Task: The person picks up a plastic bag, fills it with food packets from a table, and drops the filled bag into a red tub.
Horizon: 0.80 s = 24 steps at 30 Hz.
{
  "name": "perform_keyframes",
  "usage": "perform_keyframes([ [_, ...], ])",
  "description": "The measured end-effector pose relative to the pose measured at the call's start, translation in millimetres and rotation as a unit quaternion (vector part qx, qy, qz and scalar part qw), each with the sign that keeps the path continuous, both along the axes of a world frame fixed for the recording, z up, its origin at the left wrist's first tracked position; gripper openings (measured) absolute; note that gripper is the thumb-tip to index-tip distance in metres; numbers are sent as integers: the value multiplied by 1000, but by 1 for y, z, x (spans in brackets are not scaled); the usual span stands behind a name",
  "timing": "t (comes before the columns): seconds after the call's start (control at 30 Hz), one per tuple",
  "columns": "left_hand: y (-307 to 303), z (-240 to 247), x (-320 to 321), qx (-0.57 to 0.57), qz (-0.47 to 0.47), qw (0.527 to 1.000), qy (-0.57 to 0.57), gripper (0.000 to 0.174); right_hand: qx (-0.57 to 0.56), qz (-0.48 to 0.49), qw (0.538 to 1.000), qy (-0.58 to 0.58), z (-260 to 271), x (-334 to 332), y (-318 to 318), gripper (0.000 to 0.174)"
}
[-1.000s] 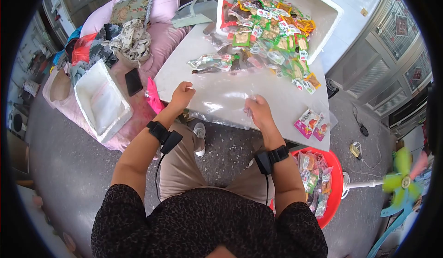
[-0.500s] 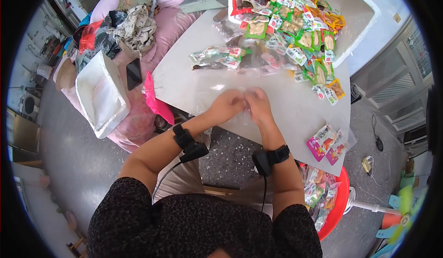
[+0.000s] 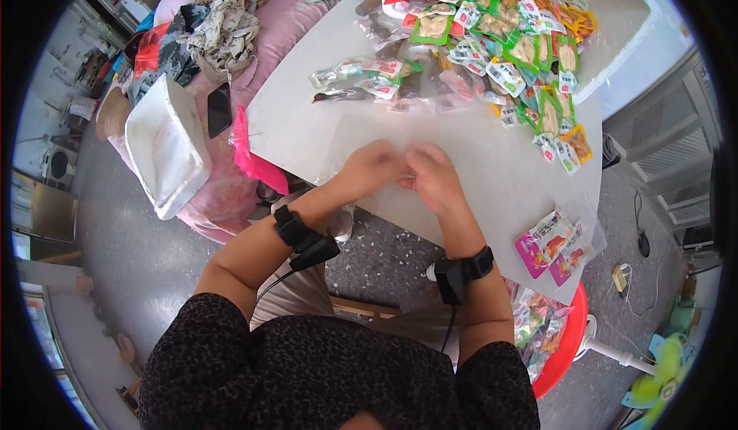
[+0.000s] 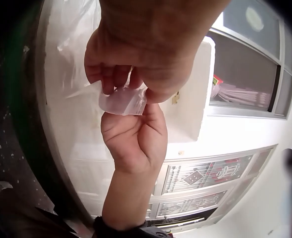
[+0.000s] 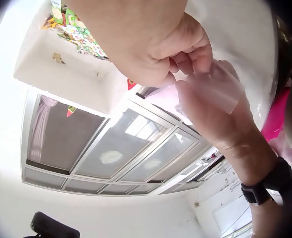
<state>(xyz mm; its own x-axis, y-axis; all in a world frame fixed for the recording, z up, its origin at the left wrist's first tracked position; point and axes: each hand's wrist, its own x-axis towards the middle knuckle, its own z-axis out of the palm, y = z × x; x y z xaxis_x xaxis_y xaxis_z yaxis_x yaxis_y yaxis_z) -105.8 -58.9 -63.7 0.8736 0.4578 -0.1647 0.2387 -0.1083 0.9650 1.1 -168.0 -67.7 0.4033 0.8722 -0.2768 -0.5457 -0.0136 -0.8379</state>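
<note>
Fingers meet above the table's near part in the head view, the left hand (image 3: 373, 170) beside the right hand (image 3: 433, 178). A thin clear plastic bag (image 4: 120, 101) spans them in the left wrist view; the left hand (image 4: 143, 59) pinches it from above, the right hand (image 4: 135, 144) from below. From the right wrist, the right hand (image 5: 168, 49) has curled fingers at the film (image 5: 225, 94), whose loose part lies over the left hand (image 5: 210, 119). Sealed food packets (image 3: 507, 26) spill from a white foam box (image 3: 615, 53) onto the table (image 3: 477, 192).
Two pink-and-white pouches (image 3: 547, 242) lie at the table's right edge, above a red tub (image 3: 573, 338) of packets. At left are a pink bag (image 3: 254, 161), a phone (image 3: 219, 110) and a white foam tray (image 3: 167, 149). A fan (image 3: 665, 376) stands lower right.
The hands, apart one second ago, have come together, mainly by the left hand moving right. The head view has shifted, bringing the foam box and packets further right and up.
</note>
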Motion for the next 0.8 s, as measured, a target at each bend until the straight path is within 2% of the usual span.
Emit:
perform_keyframes([
  [0.13, 1, 2, -4, -169, -14, 986, -1, 16, -10, -2, 1000, -11, 2, -2, -3, 30],
  [0.23, 0, 3, -6, -198, -31, 980, -16, 17, -6, -2, 1000, -10, 4, -2, -4, 31],
  [0.43, -2, 2, -8, -210, -35, 977, -20, 19, -9, -8, 1000, -21, 8, -5, -6, 31],
  [0.63, -5, -2, -7, -164, -43, 985, -13, 21, -7, -6, 1000, -27, 3, -5, -6, 28],
  [0.8, -11, 7, -7, -219, -26, 975, -26, 20, 10, -11, 1000, -1, 7, -6, -7, 24],
])
